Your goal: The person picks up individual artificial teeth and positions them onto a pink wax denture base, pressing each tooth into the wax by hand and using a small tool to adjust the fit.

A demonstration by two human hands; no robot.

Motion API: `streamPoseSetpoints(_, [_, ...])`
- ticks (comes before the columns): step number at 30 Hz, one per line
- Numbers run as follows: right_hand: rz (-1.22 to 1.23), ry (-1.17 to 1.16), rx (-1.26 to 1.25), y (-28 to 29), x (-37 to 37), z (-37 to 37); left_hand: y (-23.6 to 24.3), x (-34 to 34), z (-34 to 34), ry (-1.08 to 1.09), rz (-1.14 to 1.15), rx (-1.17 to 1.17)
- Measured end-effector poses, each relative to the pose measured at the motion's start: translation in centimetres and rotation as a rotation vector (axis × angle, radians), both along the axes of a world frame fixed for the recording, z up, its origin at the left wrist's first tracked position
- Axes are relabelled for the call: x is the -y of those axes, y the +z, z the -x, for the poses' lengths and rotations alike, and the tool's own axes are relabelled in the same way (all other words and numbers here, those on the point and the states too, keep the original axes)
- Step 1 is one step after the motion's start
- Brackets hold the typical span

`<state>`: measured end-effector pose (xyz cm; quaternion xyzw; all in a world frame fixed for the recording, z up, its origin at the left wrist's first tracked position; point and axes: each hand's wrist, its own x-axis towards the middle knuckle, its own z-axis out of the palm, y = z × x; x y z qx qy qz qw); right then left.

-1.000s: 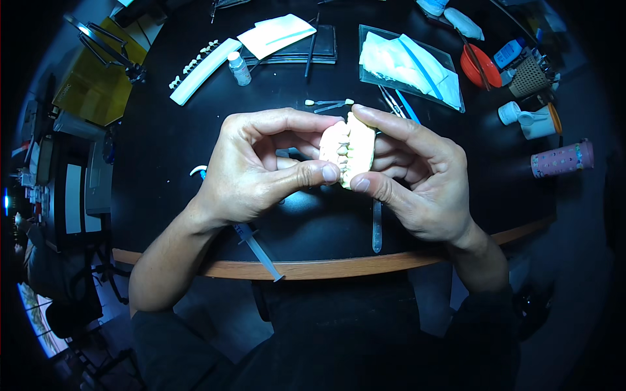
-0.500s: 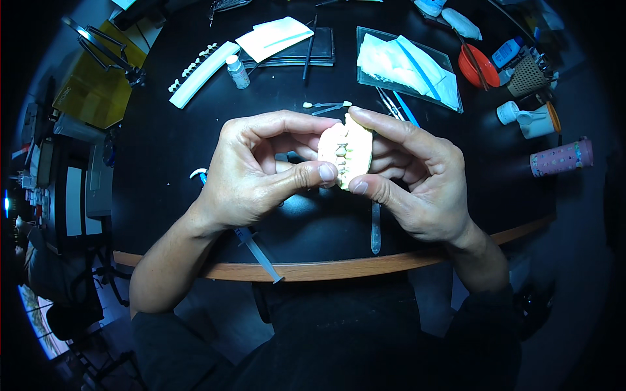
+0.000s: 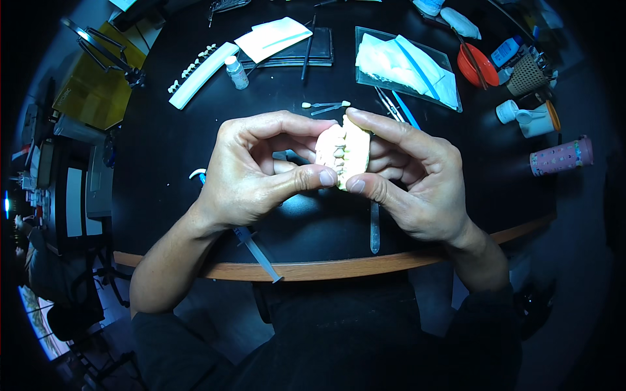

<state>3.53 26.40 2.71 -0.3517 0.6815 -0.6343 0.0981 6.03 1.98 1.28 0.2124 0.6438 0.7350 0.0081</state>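
Observation:
A cream plaster dental model [image 3: 355, 146] is held up above the dark table, its rows of teeth facing up toward me. It looks like two halves set together, with a few greyish teeth in the middle. My left hand [image 3: 251, 169] grips its left side, thumb at the lower edge and fingers behind. On the other side my right hand [image 3: 420, 179] closes round it, forefinger at the top and thumb at the bottom. Beneath my left wrist lies a syringe [image 3: 259, 255], its plunger end over the table edge. A flat spatula handle [image 3: 375, 228] shows below my right hand.
Beyond my hands lie two tooth shade tabs [image 3: 326, 105] and tweezers [image 3: 390, 104]. Farther back are a shade guide [image 3: 204, 76], a small bottle [image 3: 237, 73] and a glass plate [image 3: 460, 104] with tissue. A red bowl [image 3: 468, 67], white mug [image 3: 540, 122] and pink tumbler [image 3: 559, 157] stand right.
Both hands and the dental model have shifted very slightly to the left. The grip stays the same, and the things on the table have not been moved.

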Motion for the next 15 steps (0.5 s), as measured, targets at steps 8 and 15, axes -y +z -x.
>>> streamPoseSetpoints(8, [0.056, -0.023, -0.054, -0.58, 0.30, 0.27, 0.19, 0.26, -0.14, -0.008, 0.040, 0.054])
streamPoseSetpoints(15, [-0.001, -0.022, -0.100, -0.52, -0.05, 0.47, 0.03, 0.42, -0.05, -0.032, 0.044, 0.067])
